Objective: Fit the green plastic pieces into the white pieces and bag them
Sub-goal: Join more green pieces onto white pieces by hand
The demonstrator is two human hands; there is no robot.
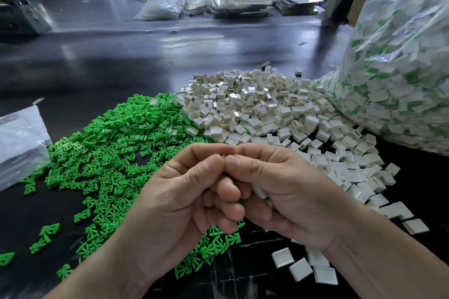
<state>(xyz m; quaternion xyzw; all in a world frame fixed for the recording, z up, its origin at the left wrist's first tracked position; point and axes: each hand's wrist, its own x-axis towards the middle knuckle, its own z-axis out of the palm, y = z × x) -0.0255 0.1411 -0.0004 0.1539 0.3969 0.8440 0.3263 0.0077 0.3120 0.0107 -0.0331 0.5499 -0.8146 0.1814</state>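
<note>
Head view: hands meet thumb to thumb.
Left hand [192,192]: fingers curled; contents cannot be told.
Right hand [289,192]: clasps white piece [259,193].
Green pieces [116,143]: heap, left of white pieces [255,109].
Bag [401,68]: right, holding fitted pieces.

Left hand [192,192], right hand [289,189], fingers curled; thumb tips touching, forearms converging

The small label [373,104] on the clear bag [401,56] is illegible.
</note>
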